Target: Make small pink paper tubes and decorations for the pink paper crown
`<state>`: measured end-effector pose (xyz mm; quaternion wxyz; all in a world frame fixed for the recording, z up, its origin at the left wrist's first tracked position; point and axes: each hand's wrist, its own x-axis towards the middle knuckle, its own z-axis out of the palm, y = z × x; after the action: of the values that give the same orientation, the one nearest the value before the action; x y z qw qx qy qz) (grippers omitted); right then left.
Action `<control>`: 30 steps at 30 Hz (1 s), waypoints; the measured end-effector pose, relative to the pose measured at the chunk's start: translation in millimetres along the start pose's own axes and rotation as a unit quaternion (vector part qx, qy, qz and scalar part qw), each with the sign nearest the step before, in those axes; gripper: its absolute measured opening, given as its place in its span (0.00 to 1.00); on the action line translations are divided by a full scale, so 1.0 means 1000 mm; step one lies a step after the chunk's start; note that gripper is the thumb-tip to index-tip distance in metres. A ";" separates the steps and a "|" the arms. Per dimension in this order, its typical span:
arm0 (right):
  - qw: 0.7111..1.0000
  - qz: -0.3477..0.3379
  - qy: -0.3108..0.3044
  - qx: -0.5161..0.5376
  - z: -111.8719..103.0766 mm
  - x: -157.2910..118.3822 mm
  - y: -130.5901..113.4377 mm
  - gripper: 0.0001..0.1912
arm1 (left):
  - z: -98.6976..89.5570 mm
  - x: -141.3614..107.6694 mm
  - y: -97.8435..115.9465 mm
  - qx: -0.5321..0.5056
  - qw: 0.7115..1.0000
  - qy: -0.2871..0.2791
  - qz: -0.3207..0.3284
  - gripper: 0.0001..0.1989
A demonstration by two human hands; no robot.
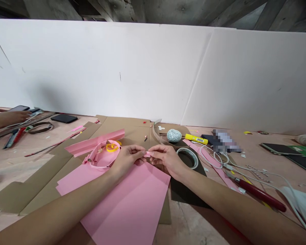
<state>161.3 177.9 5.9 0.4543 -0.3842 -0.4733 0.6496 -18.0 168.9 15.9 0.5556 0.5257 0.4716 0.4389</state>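
Between my left hand (129,156) and my right hand (166,158) is a small pink paper piece (148,154), pinched by the fingertips of both. Both hands are closed on it, just above the top edge of large pink sheets (132,204). Left of my left hand lies a pink paper ring (105,166) with a curled yellow strip (112,147) inside. Behind the ring is a folded pink strip (94,142). A white tape roll (187,158) rests on black paper (188,194) beside my right hand.
Brown cardboard (40,177) lies under the papers. To the right are a yellow glue stick (196,139), a speckled ball (174,135), white cables (247,169) and a red-handled knife (262,195). Another person's hand (11,117) is at far left, near red scissors (17,135). A white board (91,68) stands behind.
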 end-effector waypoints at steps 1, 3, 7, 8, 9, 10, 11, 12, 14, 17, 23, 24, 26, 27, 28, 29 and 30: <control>1.000 0.000 0.001 0.000 0.000 0.000 0.000 0.15 | 0.000 0.000 0.000 0.000 1.000 0.000 0.001 0.14; 1.000 -0.001 0.000 0.001 0.000 0.000 0.000 0.15 | 0.001 0.000 0.001 -0.001 1.000 0.002 0.004 0.14; 1.000 0.000 -0.004 0.005 0.000 0.001 0.002 0.15 | 0.001 -0.001 0.001 0.000 1.000 0.006 0.009 0.14; 1.000 0.001 -0.004 0.007 -0.001 0.001 0.003 0.15 | 0.001 -0.001 0.001 0.000 1.000 0.008 0.010 0.14; 1.000 0.002 -0.004 0.009 -0.001 0.002 0.003 0.16 | 0.001 -0.002 0.001 0.001 1.000 0.010 0.011 0.14; 1.000 0.004 -0.003 0.012 -0.002 0.002 0.004 0.16 | 0.001 -0.002 0.001 0.001 1.000 0.012 0.013 0.14; 1.000 0.007 -0.002 0.014 -0.002 0.003 0.004 0.16 | 0.002 -0.002 0.001 0.002 1.000 0.016 0.015 0.14; 1.000 0.010 -0.003 0.015 -0.002 0.003 0.004 0.16 | 0.002 -0.002 0.001 0.003 1.000 0.019 0.017 0.13; 1.000 0.014 -0.007 0.019 -0.003 0.003 0.004 0.16 | 0.002 -0.002 0.000 0.005 0.999 0.026 0.023 0.13; 1.000 0.013 -0.014 0.025 -0.003 0.003 0.004 0.16 | 0.002 -0.002 -0.001 0.013 0.999 0.030 0.029 0.13; 0.999 0.007 -0.008 0.031 -0.002 0.002 0.003 0.15 | 0.000 -0.001 -0.002 0.051 0.997 0.015 0.048 0.12; 0.999 0.005 -0.007 0.032 -0.003 0.002 0.003 0.16 | 0.000 -0.001 -0.003 0.061 0.997 0.013 0.053 0.11; 0.999 0.005 -0.010 0.036 -0.004 0.003 0.003 0.16 | 0.000 -0.002 -0.003 0.084 0.994 0.011 0.068 0.11; 0.999 0.006 -0.013 0.038 -0.004 0.003 0.003 0.16 | 0.001 -0.002 -0.004 0.097 0.992 0.011 0.078 0.10; 0.999 0.007 -0.018 0.041 -0.005 0.003 0.003 0.16 | 0.002 -0.003 -0.004 0.111 0.990 0.013 0.089 0.10; 0.999 0.010 -0.026 0.042 -0.006 0.003 0.004 0.16 | 0.003 -0.004 -0.004 0.126 0.987 0.016 0.103 0.09; 0.998 0.013 -0.036 0.044 -0.006 0.003 0.003 0.16 | 0.003 -0.005 -0.004 0.142 0.983 0.022 0.117 0.08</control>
<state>165.3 182.2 0.8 0.4446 -0.3462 -0.4557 0.6891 -15.6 163.2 12.3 0.4098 0.6412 0.4760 0.4409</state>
